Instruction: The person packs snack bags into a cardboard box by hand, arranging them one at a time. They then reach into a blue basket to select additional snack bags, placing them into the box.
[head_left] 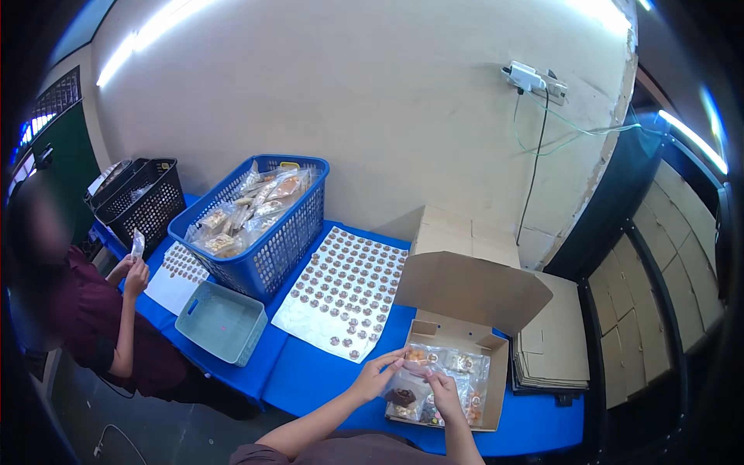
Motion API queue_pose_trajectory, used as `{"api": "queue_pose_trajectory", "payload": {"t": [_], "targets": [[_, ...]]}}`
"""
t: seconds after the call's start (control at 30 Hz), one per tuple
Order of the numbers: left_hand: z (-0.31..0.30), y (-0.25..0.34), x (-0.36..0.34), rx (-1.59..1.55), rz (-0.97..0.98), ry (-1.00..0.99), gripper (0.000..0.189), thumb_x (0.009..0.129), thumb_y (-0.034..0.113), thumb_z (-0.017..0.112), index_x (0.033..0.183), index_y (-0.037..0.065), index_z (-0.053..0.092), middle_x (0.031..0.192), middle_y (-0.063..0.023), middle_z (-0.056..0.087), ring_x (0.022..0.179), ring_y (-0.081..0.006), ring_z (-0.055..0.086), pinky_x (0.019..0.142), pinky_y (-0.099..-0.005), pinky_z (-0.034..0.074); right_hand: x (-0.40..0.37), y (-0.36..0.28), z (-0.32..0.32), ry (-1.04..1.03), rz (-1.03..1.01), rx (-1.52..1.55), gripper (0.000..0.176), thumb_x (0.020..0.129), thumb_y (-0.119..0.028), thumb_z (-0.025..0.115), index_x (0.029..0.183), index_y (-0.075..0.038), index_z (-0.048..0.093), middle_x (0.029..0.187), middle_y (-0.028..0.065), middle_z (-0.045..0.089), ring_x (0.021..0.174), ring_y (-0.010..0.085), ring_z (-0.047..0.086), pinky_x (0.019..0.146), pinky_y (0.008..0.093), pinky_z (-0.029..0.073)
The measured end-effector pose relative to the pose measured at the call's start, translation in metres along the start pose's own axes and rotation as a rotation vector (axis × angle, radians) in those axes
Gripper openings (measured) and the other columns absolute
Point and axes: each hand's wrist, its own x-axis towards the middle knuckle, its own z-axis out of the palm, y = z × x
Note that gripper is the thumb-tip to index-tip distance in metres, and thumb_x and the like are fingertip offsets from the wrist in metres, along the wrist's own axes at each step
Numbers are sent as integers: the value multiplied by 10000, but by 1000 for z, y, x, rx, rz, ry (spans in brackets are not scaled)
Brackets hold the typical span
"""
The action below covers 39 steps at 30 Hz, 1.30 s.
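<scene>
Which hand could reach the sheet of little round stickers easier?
Probably the left hand: it is on the side of the sticker sheet, while the right hand is over the cardboard box. Both pinch a clear packet.

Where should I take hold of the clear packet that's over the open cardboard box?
Probably by its flat side edges, coming in from left and right, as the left hand and right hand do. The clear packet looks like thin, limp film with a dark lump low inside, so pinch bare film with the fingers, above the cardboard box.
</scene>
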Motion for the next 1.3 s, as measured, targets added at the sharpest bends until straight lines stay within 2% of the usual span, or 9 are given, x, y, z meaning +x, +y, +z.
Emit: {"api": "queue_pose_trajectory", "payload": {"t": [0.07, 0.3, 0.6, 0.73, 0.8, 0.87, 1.03, 1.23, 1.3], "targets": [[-1, -6, 0, 8, 39, 41, 352, 1005, 254, 410, 1189, 5, 578, 1377, -114, 469, 1279, -219, 422, 1073, -351, 313, 0, -7, -3, 117, -122, -418, 362, 966, -285, 488, 1065, 10, 674, 895, 70, 682, 797, 106, 521, 767, 270, 384], [-36, -20, -2, -35, -122, 233, 533, 1026, 386, 240, 1021, 23, 630, 1130, -94, 631, 1009, -184, 577, 935, -321, 395, 47, 17, -91, 826, -254, 264, 412, 985, -320, 451, 1084, 46, 613, 1068, 134, 642, 1003, 194, 602, 873, 316, 461], [-33, -29, -13, -64, -148, 309, 588, 1005, 463, 219, 942, 43, 626, 1096, -113, 641, 925, -178, 596, 848, -313, 422, 72, 43, -141, 693, -208, 582, 380, 972, -252, 488, 1242, 15, 482, 1223, 116, 551, 1148, 213, 514, 947, 419, 436], [-60, -33, -11, -134, -77, 502, 569, 989, 511, 245, 1016, 56, 585, 1159, -116, 590, 1041, -203, 556, 887, -343, 408, 56, 87, -134, 986, 44, 404, 554, 821, -164, 644, 1315, -107, 401, 1352, 144, 355, 1186, 289, 421, 970, 448, 359], [-72, -27, -12, -120, -64, 561, 534, 991, 490, 263, 1045, 57, 571, 1187, -116, 569, 1066, -207, 537, 904, -355, 400, 42, 106, -124, 1262, 144, -467, 631, 753, -117, 672, 1315, -107, 385, 1347, 184, 306, 1208, 343, 362, 1023, 467, 276], [-81, -26, -11, -99, -54, 632, 501, 993, 469, 282, 1074, 58, 557, 1215, -115, 548, 1091, -211, 518, 922, -366, 393, 30, 102, -112, 1219, 18, -531, 589, 730, -104, 662, 1273, -98, 433, 1277, 205, 354, 1219, 374, 319, 1051, 461, 221], [-111, -34, -16, -24, -16, 989, 352, 990, 322, 343, 1161, 58, 503, 1240, -75, 499, 1144, -230, 470, 953, -386, 371, 33, 80, -89, 508, -280, -946, 462, 786, -154, 659, 1230, -115, 537, 1323, 245, 383, 1270, 409, 313, 1060, 511, 240], [-126, -27, -30, 27, 29, 1045, 321, 992, 302, 339, 1125, 73, 521, 1277, -72, 449, 1145, -222, 457, 952, -369, 368, 47, 102, -94, 207, -33, -1228, 426, 897, -324, 533, 1309, -219, 523, 1493, 182, 258, 1357, 427, 222, 1081, 545, 219], [-133, -33, -39, -10, 20, 1076, 313, 988, 297, 334, 1104, 80, 527, 1250, -71, 479, 1124, -216, 468, 936, -361, 376, 46, 112, -97, 331, 4, -1237, 418, 908, -338, 508, 1304, -207, 531, 1490, 178, 272, 1343, 437, 241, 1078, 546, 212]]}}
